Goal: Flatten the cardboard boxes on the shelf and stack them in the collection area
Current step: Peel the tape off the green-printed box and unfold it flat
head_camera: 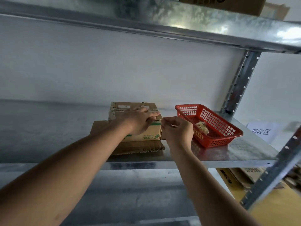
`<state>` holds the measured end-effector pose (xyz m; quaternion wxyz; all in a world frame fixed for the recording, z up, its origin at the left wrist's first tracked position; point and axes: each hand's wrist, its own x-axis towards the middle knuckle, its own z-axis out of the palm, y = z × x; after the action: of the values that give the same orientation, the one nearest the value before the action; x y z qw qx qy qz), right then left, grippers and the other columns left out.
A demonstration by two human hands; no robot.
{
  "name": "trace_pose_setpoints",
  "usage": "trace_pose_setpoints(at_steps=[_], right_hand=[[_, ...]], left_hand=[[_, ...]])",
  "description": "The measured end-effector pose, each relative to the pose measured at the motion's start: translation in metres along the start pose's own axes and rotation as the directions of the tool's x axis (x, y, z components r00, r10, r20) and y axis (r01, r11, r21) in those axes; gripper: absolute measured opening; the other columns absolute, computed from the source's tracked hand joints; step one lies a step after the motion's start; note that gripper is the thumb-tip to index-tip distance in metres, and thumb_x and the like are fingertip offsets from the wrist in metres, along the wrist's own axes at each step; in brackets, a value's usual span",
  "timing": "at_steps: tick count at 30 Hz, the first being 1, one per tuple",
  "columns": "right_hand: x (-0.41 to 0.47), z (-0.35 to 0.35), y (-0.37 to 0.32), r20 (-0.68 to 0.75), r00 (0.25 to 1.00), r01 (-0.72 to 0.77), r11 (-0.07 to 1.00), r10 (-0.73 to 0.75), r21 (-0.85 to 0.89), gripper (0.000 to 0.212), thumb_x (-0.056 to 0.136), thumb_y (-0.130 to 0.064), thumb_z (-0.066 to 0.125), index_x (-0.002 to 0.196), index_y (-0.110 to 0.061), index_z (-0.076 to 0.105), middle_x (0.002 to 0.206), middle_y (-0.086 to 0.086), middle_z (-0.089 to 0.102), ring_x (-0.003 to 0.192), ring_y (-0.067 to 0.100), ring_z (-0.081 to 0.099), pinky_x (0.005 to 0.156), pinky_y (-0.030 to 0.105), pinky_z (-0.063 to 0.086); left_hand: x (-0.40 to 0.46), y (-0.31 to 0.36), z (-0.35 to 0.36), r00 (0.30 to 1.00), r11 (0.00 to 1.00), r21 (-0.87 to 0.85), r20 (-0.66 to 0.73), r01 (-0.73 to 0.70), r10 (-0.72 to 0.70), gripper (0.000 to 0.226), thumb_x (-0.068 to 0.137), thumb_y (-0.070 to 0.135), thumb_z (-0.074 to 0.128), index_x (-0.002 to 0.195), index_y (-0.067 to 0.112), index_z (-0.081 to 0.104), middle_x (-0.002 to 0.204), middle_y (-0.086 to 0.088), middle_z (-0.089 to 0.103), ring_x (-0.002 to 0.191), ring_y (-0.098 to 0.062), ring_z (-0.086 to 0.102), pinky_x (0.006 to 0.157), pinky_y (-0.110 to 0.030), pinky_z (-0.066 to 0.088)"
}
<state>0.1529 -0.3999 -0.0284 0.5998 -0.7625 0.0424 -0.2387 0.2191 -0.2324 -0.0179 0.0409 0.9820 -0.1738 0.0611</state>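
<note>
A small taped cardboard box (130,110) with green print stands on a flattened sheet of cardboard (140,148) on the metal shelf (228,154). My left hand (140,119) lies flat on the box's top, fingers straight toward its right edge. At the box's right front corner my right hand (177,129) has its fingers curled and pinches at the tape there; the tape itself is barely visible.
A red plastic basket (218,137) with a crumpled wad of tape inside stands to the right of the box. A white paper label (260,131) hangs beyond the shelf's right end. Flattened cardboard (247,176) lies below on the right. Another box (228,4) sits on the upper shelf.
</note>
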Motion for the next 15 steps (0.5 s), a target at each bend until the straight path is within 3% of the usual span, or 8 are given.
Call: trace_pose_setpoints(at_steps=[3, 6, 11, 15], right_hand=[[0.003, 0.002, 0.005, -0.080, 0.995, -0.063, 0.997, 0.066, 0.040, 0.030, 0.087, -0.009, 0.081, 0.069, -0.032, 0.074, 0.070, -0.018, 0.074, 0.079, 0.015, 0.075, 0.069, 0.039, 0.066], [0.017, -0.009, 0.010, -0.188, 0.978, -0.082, 0.994, 0.093, 0.066, 0.020, 0.084, -0.012, 0.084, 0.075, -0.028, 0.077, 0.078, -0.007, 0.077, 0.084, 0.014, 0.075, 0.081, 0.041, 0.064], [0.014, -0.015, 0.018, -0.180, 0.983, -0.054, 0.997, 0.044, -0.055, 0.014, 0.084, -0.030, 0.084, 0.075, -0.032, 0.073, 0.078, -0.016, 0.072, 0.085, 0.007, 0.070, 0.070, 0.024, 0.056], [0.013, -0.013, 0.017, -0.171, 0.984, -0.054, 0.998, 0.046, -0.037, 0.020, 0.080, -0.028, 0.085, 0.072, -0.035, 0.068, 0.077, -0.018, 0.071, 0.081, 0.005, 0.069, 0.078, 0.036, 0.063]], left_hand=[[-0.001, -0.001, -0.001, 1.000, 1.000, 0.013, -0.001, -0.005, 0.005, 0.051, 0.105, 0.063, 0.007, 0.155, 0.061, 0.013, 0.173, 0.002, 0.014, 0.157, -0.033, 0.015, 0.120, -0.063, 0.019], [-0.004, 0.001, -0.001, 1.000, 0.999, 0.032, -0.025, -0.017, 0.018, 0.051, 0.105, 0.063, 0.005, 0.155, 0.061, 0.014, 0.172, 0.001, 0.016, 0.156, -0.032, 0.020, 0.118, -0.062, 0.027], [-0.003, 0.005, -0.002, 1.000, 1.000, 0.012, -0.021, 0.006, -0.006, 0.051, 0.105, 0.063, 0.008, 0.155, 0.060, 0.018, 0.172, 0.000, 0.016, 0.156, -0.032, 0.020, 0.119, -0.060, 0.025], [-0.001, 0.015, -0.004, 1.000, 1.000, 0.010, -0.006, 0.028, -0.028, 0.051, 0.107, 0.061, 0.011, 0.157, 0.056, 0.021, 0.172, -0.002, 0.018, 0.157, -0.032, 0.018, 0.123, -0.060, 0.021]])
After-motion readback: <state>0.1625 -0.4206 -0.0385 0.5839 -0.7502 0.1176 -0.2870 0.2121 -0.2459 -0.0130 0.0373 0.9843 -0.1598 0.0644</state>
